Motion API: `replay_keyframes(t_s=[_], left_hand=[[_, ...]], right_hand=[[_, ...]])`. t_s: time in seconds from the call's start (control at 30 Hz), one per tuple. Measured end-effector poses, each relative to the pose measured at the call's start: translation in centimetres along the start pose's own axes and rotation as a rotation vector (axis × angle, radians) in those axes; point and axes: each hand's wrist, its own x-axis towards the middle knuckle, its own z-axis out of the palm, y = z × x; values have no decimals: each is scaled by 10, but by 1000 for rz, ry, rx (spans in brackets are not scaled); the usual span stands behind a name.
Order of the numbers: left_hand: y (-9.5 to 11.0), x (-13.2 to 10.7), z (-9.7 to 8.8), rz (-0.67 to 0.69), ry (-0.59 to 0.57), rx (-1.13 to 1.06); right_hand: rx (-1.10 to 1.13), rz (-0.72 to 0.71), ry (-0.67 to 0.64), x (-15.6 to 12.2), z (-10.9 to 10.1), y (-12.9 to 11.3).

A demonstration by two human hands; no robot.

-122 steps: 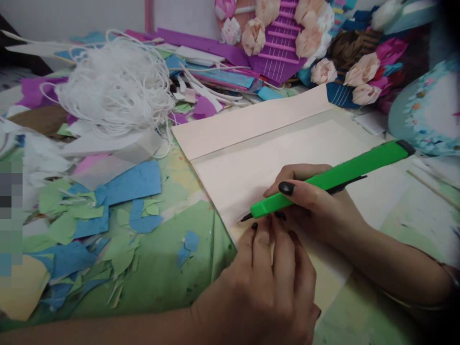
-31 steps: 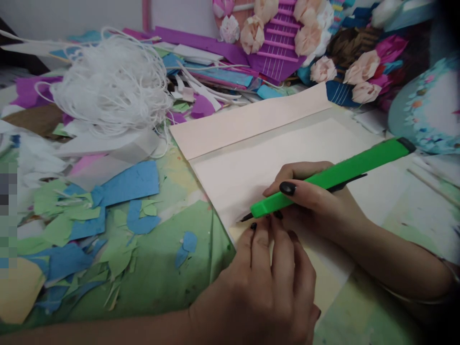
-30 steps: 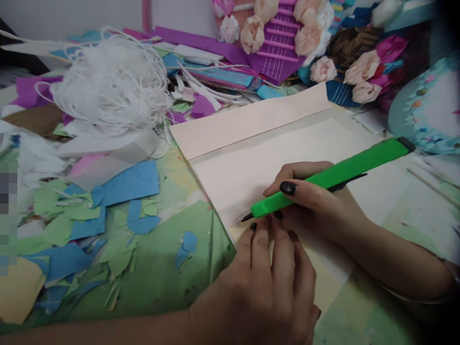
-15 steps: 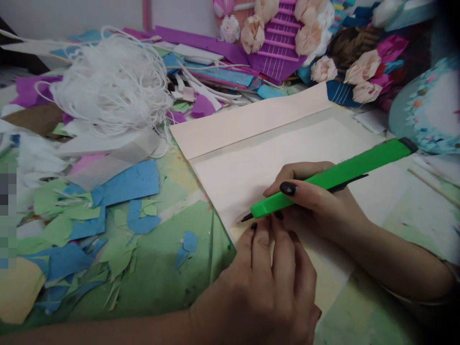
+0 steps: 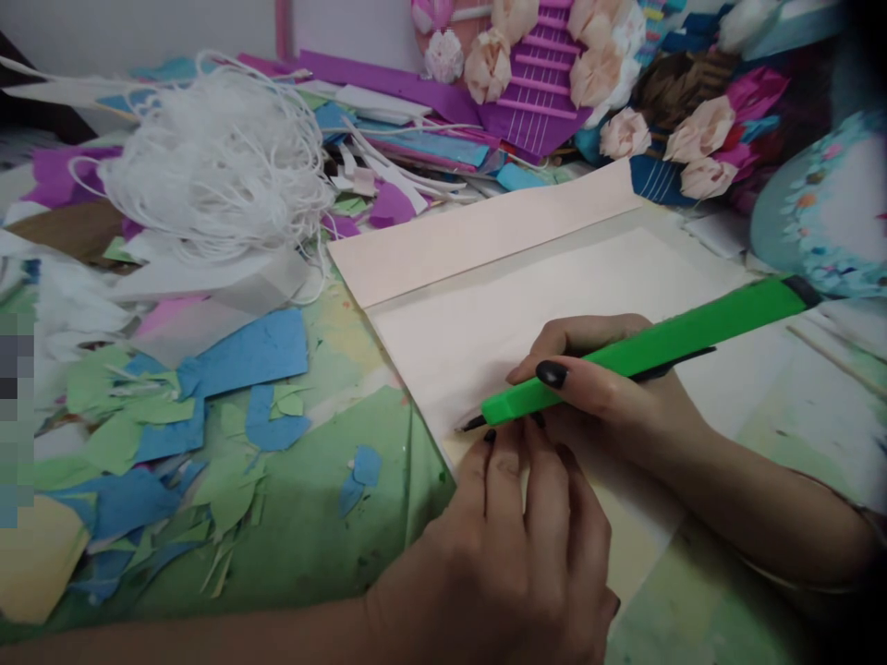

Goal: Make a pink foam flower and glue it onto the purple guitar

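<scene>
A cream sheet (image 5: 457,351) lies slantwise before me, with a folded, peach-toned strip (image 5: 485,231) along its far edge. My right hand (image 5: 610,388) is closed around a green utility knife (image 5: 665,337) with a black end cap. The knife slants down to the left, and its thin dark tip meets the sheet near the left edge. Just below that tip, my left hand (image 5: 513,545) lies over the sheet, fingers stretched forward and pressing down. Its fingertips are close under the knife's front end. The right hand's lower fingers are partly hidden.
A tangled heap of white cord (image 5: 222,166) sits at the back left. Blue paper scraps (image 5: 242,356) and green scraps (image 5: 115,439) litter the green table cover (image 5: 333,563). Paper flowers (image 5: 699,129) stand at the back, with a decorated pale-blue rounded object (image 5: 783,222) at right.
The knife's tip has shifted very slightly left and down, and its rear end has dipped a little to the right. My left hand has stayed in place.
</scene>
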Motion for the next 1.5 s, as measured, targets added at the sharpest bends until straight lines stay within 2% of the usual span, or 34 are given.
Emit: replay_keyframes(t_s=[0.67,0.87,1.07,1.3,1.5], left_hand=[[1,0,1,-4,1,-4],[0,-1,2,-1,34,1],[0,1,0,-4,3,0],[1,0,2,-6,20,1],[1,0,0,7,17,-2]], right_hand=[[31,-15,0,1,-2,3],[56,-20,10,2,-3,4],[37,-24,0,1,-2,3],[70,-40,4,1,-6,9],[71,-28,8,1,-3,6]])
